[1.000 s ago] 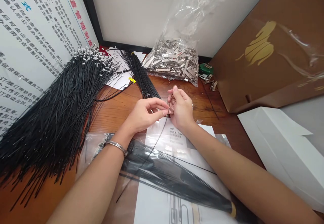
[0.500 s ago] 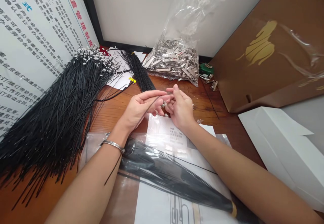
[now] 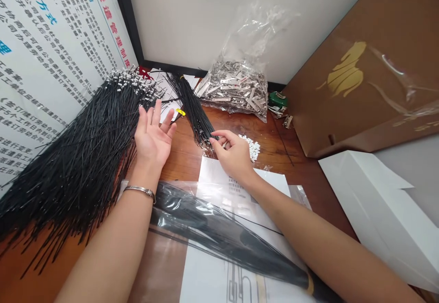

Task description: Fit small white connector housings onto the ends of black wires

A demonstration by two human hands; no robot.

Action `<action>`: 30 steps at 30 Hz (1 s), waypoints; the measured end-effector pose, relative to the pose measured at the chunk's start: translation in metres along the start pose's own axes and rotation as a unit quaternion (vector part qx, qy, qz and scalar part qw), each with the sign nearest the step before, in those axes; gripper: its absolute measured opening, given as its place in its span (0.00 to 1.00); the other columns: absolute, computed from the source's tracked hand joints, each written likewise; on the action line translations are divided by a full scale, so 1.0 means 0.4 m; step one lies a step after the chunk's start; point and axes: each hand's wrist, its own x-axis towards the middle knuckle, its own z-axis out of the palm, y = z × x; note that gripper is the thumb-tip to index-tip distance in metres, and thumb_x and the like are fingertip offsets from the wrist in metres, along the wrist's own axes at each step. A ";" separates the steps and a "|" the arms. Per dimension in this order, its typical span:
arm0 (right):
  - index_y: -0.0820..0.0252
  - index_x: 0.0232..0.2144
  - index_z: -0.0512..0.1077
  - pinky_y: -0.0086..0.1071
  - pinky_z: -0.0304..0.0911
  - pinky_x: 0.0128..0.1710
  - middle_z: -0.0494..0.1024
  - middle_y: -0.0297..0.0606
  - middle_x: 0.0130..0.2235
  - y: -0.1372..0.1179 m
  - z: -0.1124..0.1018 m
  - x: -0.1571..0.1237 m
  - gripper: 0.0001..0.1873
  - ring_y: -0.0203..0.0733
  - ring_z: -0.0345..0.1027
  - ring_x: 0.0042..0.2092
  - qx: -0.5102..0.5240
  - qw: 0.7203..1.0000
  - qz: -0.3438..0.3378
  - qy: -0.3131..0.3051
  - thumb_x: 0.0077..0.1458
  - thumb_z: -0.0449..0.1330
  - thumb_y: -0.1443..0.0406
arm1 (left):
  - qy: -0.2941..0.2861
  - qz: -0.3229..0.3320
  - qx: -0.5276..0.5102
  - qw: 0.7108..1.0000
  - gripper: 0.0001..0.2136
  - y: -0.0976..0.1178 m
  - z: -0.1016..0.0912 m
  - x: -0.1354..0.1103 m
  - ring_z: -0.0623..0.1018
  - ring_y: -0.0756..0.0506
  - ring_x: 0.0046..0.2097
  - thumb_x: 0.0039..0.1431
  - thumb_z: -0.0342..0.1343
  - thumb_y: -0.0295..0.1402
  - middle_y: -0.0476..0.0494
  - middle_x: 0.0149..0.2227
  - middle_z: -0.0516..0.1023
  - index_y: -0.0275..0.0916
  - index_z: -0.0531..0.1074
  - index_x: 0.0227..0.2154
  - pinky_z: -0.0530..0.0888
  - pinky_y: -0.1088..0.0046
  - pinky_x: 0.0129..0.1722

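1. Wooden desk (image 3: 192, 156) in a corner, crowded edge to edge; white wall behind, printed board (image 3: 51, 61) leaning at left, brown carton (image 3: 360, 79) at right.
2. Nearest: a bagged wire sheaf (image 3: 222, 234) lies across white sheets (image 3: 212, 271) under both forearms. Risk, as judged: an arm drag could pull bag and paper off the near edge.
3. Right hand (image 3: 233, 154) pinches with thumb and forefinger at the near end of the tied wire bundle (image 3: 194, 111); whether a single wire is already gripped cannot be told. Risk: tugging one strand may draw out neighbours or loosen the yellow tie (image 3: 180, 112).
4. Left hand (image 3: 152, 134) is spread wide, palm up, holding nothing, touching the edge of the loose wire pile (image 3: 75, 166). Risk: a sweep could tangle the pile or push strands off the desk.
5. White caps (image 3: 252, 145) sit in a small heap just beside the right hand; a knuckle could scatter them.
6. Farthest: clip bag (image 3: 236, 86) against the wall, green object (image 3: 277, 99) beside it, white box (image 3: 380, 207) at right.
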 end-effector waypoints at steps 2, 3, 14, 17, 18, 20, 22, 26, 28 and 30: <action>0.57 0.35 0.77 0.32 0.54 0.30 0.68 0.30 0.22 0.002 0.000 0.000 0.08 0.36 0.60 0.26 -0.090 0.994 -0.049 -0.028 0.52 0.61 0.64 | -0.041 -0.021 0.000 0.999 0.19 -0.005 0.010 -0.006 0.80 0.48 0.45 0.65 0.46 0.47 0.44 0.60 0.70 0.46 0.70 0.51 0.76 0.78 0.33; 0.57 0.35 0.78 0.33 0.54 0.32 0.68 0.31 0.23 0.003 0.000 0.001 0.08 0.38 0.61 0.28 -0.124 0.989 -0.069 -0.038 0.52 0.61 0.64 | -0.060 -0.030 0.002 0.998 0.18 -0.004 0.016 -0.009 0.80 0.49 0.42 0.65 0.46 0.46 0.45 0.59 0.71 0.46 0.71 0.50 0.75 0.79 0.30; 0.54 0.38 0.80 0.36 0.54 0.35 0.72 0.37 0.26 -0.009 0.009 0.006 0.10 0.44 0.65 0.33 -0.230 0.963 -0.127 -0.064 0.55 0.60 0.63 | -0.097 -0.091 0.040 0.990 0.14 -0.033 0.074 -0.057 0.63 0.56 0.18 0.60 0.53 0.45 0.49 0.26 0.75 0.40 0.68 0.26 0.60 0.78 0.17; 0.54 0.36 0.80 0.36 0.53 0.35 0.74 0.38 0.27 -0.008 0.015 0.008 0.09 0.44 0.66 0.34 -0.239 0.961 -0.123 -0.070 0.56 0.60 0.63 | -0.058 -0.082 0.034 0.994 0.14 -0.068 0.059 -0.041 0.63 0.56 0.17 0.56 0.58 0.44 0.52 0.23 0.71 0.39 0.67 0.26 0.60 0.78 0.17; 0.54 0.35 0.80 0.36 0.53 0.35 0.74 0.38 0.28 -0.009 0.016 0.009 0.09 0.44 0.66 0.34 -0.240 0.961 -0.119 -0.070 0.56 0.59 0.64 | -0.046 -0.082 0.032 0.995 0.13 -0.075 0.056 -0.036 0.63 0.57 0.17 0.56 0.58 0.44 0.52 0.24 0.72 0.38 0.67 0.27 0.61 0.78 0.17; 0.54 0.33 0.80 0.36 0.53 0.35 0.75 0.38 0.29 -0.011 0.015 0.009 0.09 0.43 0.66 0.34 -0.238 0.962 -0.113 -0.068 0.57 0.58 0.65 | -0.035 -0.090 0.029 0.995 0.12 -0.082 0.052 -0.031 0.65 0.57 0.18 0.56 0.58 0.42 0.51 0.25 0.73 0.38 0.68 0.29 0.63 0.79 0.18; 0.55 0.31 0.79 0.35 0.52 0.34 0.74 0.37 0.28 -0.013 0.013 0.009 0.09 0.42 0.65 0.33 -0.226 0.967 -0.104 -0.059 0.57 0.57 0.66 | -0.044 -0.104 0.036 0.993 0.10 -0.086 0.053 -0.030 0.67 0.57 0.19 0.56 0.57 0.39 0.49 0.29 0.75 0.37 0.69 0.31 0.64 0.79 0.19; 0.57 0.30 0.75 0.34 0.51 0.32 0.65 0.32 0.23 -0.014 0.006 0.005 0.09 0.38 0.60 0.27 -0.157 0.983 -0.093 -0.018 0.59 0.55 0.64 | -0.051 -0.080 0.126 0.988 0.06 -0.102 0.056 -0.036 0.69 0.56 0.19 0.57 0.55 0.35 0.49 0.31 0.76 0.37 0.68 0.33 0.65 0.79 0.19; 0.58 0.30 0.73 0.33 0.52 0.32 0.63 0.31 0.23 -0.012 0.005 0.001 0.09 0.37 0.58 0.27 -0.118 0.987 -0.105 0.010 0.59 0.55 0.63 | -0.062 -0.057 0.194 0.977 0.06 -0.112 0.057 -0.041 0.67 0.56 0.17 0.58 0.55 0.35 0.51 0.26 0.73 0.37 0.68 0.34 0.62 0.80 0.16; 0.57 0.30 0.72 0.33 0.53 0.32 0.64 0.31 0.23 -0.012 0.004 -0.004 0.09 0.36 0.58 0.27 -0.086 0.988 -0.125 0.033 0.60 0.54 0.62 | -0.089 -0.042 0.241 0.966 0.07 -0.118 0.057 -0.045 0.66 0.56 0.17 0.58 0.55 0.33 0.53 0.24 0.73 0.37 0.70 0.37 0.61 0.80 0.16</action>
